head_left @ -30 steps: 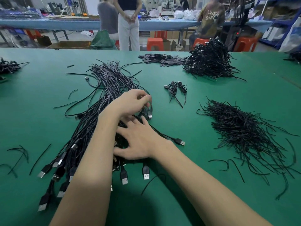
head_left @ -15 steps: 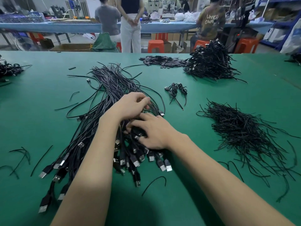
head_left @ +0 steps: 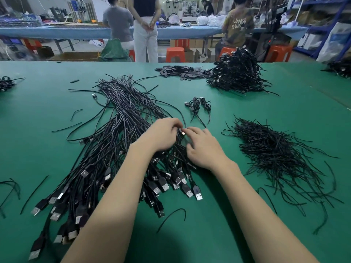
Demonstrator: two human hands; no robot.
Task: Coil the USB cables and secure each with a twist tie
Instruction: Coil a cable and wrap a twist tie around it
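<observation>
A long bundle of loose black USB cables [head_left: 121,130] lies across the green table [head_left: 237,111], silver plugs fanned toward me. My left hand [head_left: 161,135] rests on the bundle's right side, its fingers curled round one cable near a small connector. My right hand [head_left: 203,149] lies beside it, fingertips touching that same connector end. A heap of black twist ties [head_left: 275,154] sits to the right. Two coiled, tied cables [head_left: 199,105] lie just beyond my hands.
A big pile of coiled cables [head_left: 237,73] stands at the back right, with flat black pieces [head_left: 180,71] beside it. Stray ties [head_left: 171,217] lie near the front and left. People stand and sit at a blue bench [head_left: 76,31] behind.
Both hands have moved away from me up the bundle. My right hand left the plug ends and now meets my left hand at one cable's small connector.
</observation>
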